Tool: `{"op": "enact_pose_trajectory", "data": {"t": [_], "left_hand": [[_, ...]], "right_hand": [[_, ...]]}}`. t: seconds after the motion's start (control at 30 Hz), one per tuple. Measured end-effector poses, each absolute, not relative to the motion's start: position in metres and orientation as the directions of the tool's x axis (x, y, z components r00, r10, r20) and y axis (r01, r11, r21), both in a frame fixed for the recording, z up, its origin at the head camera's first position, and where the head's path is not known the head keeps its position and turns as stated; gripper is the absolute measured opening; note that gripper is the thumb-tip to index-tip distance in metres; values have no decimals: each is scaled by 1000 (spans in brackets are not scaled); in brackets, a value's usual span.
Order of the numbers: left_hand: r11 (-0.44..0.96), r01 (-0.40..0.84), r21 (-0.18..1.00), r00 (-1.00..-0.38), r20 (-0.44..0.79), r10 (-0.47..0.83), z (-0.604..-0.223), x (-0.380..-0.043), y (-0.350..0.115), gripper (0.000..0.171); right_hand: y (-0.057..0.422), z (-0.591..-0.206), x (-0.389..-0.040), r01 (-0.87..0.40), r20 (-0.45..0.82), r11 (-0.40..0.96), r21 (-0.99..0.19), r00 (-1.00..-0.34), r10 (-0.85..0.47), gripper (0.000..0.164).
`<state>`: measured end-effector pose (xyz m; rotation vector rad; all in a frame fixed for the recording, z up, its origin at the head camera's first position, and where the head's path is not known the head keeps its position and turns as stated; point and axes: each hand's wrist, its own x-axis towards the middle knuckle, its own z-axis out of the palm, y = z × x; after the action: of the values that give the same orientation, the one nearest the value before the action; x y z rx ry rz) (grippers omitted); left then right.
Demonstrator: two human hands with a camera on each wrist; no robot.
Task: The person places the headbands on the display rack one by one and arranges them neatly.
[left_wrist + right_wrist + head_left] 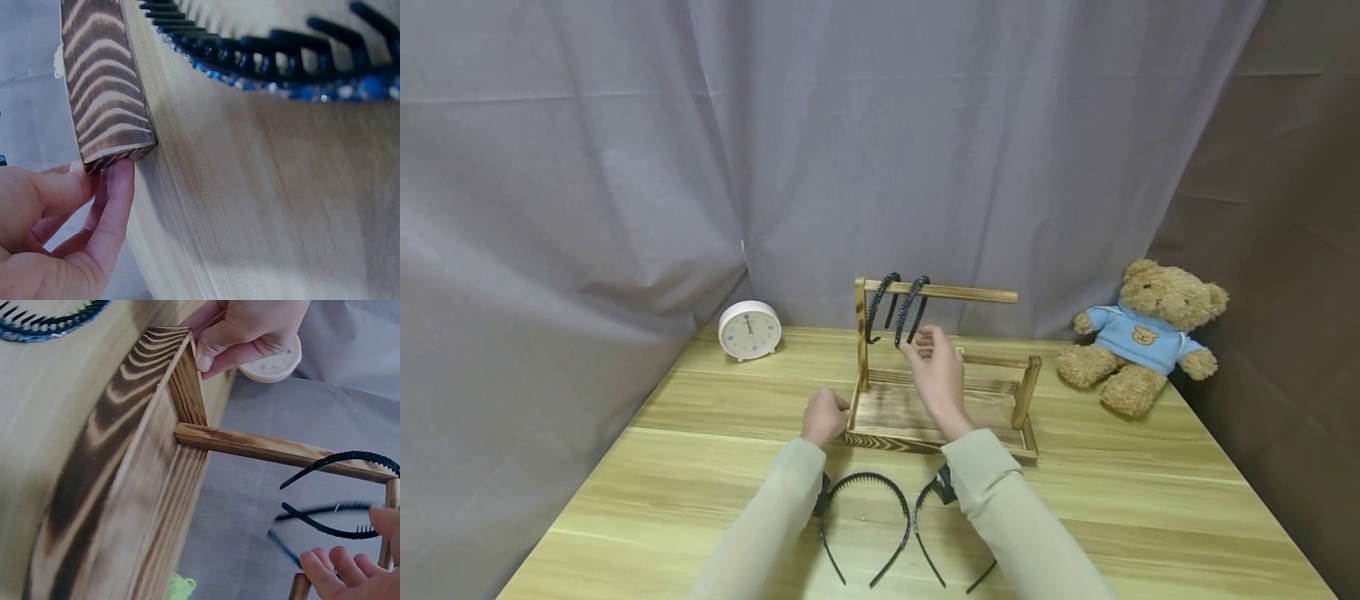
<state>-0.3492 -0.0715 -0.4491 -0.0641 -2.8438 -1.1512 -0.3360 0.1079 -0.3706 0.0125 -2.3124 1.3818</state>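
Observation:
A wooden rack with a tray base and a raised bar stands on the table. My left hand holds the left end of its base, thumb and fingertips at the corner in the left wrist view. Two dark toothed headbands hang over the bar: one headband near the post, another headband to its right. My right hand is raised beside the lower ends of the right one, thumb and fingers spread apart in the right wrist view. Its fingers partly hide a headband leg.
Two more headbands lie in front of the rack: a left headband with blue beads and a right headband, partly under my right sleeve. A white clock stands back left, a teddy bear back right. Grey curtain hangs behind.

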Motion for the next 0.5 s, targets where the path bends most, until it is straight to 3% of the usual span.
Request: {"op": "enact_pose_trajectory", "data": {"t": [0.13, 0.5], "left_hand": [[718, 62, 693, -996, 84, 6, -450, -349, -71, 11], [712, 55, 700, -997, 83, -4, -452, -351, -71, 11]], "right_hand": [[113, -375, -331, -229, 348, 469, -853, -919, 184, 49], [121, -373, -314, -246, 341, 441, -863, -928, 149, 46]]}}
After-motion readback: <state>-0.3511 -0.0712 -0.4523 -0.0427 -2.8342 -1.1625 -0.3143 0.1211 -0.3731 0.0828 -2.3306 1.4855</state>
